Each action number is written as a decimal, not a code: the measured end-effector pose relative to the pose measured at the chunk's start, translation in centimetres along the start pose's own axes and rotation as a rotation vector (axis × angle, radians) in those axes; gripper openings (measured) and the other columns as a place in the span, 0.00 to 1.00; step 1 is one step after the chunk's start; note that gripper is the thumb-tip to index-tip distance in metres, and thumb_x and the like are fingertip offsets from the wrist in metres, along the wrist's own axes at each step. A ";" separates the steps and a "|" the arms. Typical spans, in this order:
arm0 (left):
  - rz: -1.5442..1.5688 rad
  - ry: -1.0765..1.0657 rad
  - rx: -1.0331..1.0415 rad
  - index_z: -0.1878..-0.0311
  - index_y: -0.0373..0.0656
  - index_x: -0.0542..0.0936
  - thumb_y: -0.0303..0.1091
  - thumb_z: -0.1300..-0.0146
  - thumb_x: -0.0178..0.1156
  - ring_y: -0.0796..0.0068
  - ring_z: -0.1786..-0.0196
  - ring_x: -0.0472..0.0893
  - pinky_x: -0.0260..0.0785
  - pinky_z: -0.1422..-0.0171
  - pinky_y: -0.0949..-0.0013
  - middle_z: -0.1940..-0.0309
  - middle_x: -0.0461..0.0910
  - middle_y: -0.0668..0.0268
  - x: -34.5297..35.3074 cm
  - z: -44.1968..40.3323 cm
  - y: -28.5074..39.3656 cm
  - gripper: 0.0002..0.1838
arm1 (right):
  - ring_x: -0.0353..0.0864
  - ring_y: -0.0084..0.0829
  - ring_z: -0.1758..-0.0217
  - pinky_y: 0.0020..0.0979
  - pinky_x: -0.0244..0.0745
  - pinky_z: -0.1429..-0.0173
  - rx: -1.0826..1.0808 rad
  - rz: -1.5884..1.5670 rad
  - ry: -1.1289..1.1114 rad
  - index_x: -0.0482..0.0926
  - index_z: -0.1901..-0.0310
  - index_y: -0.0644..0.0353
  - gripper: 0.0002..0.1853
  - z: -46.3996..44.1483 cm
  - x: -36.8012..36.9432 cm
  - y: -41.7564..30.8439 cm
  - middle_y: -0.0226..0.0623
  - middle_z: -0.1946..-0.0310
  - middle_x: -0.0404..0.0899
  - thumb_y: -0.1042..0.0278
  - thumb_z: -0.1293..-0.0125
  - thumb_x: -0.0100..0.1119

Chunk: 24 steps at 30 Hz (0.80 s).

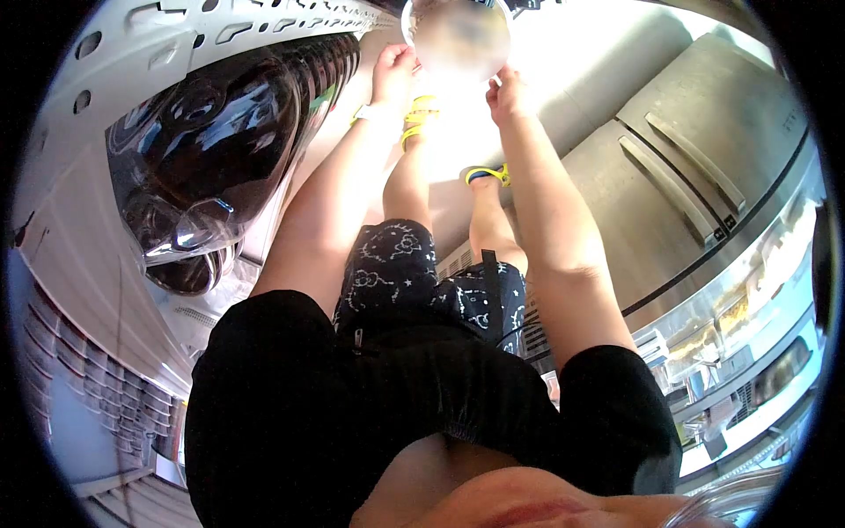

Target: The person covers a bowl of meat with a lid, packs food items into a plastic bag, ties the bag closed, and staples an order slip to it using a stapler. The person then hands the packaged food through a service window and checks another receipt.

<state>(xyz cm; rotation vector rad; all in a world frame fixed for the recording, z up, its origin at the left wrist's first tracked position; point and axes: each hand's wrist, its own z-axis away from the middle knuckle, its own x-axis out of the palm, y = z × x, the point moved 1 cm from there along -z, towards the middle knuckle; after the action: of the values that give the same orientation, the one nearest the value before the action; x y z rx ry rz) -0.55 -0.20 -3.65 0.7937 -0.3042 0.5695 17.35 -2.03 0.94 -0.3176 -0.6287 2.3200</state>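
A round, shiny-rimmed vessel that looks like a bowl (431, 67) is held out in front of me at the top of the head view. Its inside is blurred, so I cannot make out what it contains. My left hand (393, 74) is closed at the left side of the rim, fingers pressed against it. On the opposite side, my right hand (508, 95) pinches the lower right part of the rim. Both arms are stretched forward. The vessel's far edge is cut off by the frame.
On the left, dark, glossy plastic containers (207, 123) are stacked beside a white perforated metal upright (229, 26). Steel cabinet doors with long handles (673, 189) stand to the right. Below are my feet in yellow sandals (422, 113) on the bright floor.
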 end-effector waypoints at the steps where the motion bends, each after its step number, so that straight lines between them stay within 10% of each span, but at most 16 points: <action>1: 0.007 0.052 0.012 0.49 0.33 0.68 0.28 0.31 0.54 0.72 0.58 0.76 0.77 0.45 0.66 0.60 0.72 0.62 0.2 0.0 -0.5 0.12 | 0.66 0.18 0.72 0.16 0.64 0.73 0.039 -0.047 -0.050 0.71 0.47 0.51 0.13 0.5 -0.4 1.1 0.27 0.58 0.78 0.60 0.30 0.53; 14: 0.299 0.208 -0.040 0.50 0.35 0.67 0.26 0.31 0.52 0.69 0.54 0.76 0.75 0.45 0.68 0.58 0.72 0.59 3.1 4.2 -2.7 0.09 | 0.66 0.19 0.72 0.17 0.62 0.72 0.107 -0.138 -0.160 0.73 0.50 0.50 0.10 2.8 1.7 3.9 0.26 0.56 0.79 0.66 0.32 0.55; 24: -0.069 0.109 0.113 0.48 0.35 0.70 0.33 0.30 0.54 0.73 0.60 0.75 0.75 0.48 0.68 0.60 0.74 0.62 0.2 0.2 1.9 0.13 | 0.63 0.14 0.77 0.16 0.58 0.77 0.065 -0.014 -0.063 0.75 0.59 0.50 0.04 0.9 1.8 1.3 0.22 0.66 0.78 0.68 0.34 0.58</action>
<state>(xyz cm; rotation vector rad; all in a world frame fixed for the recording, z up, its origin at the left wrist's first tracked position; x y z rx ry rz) -1.52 0.77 -2.30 0.8750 -0.1451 0.5665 15.00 -1.93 0.95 -0.2102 -0.5831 2.3393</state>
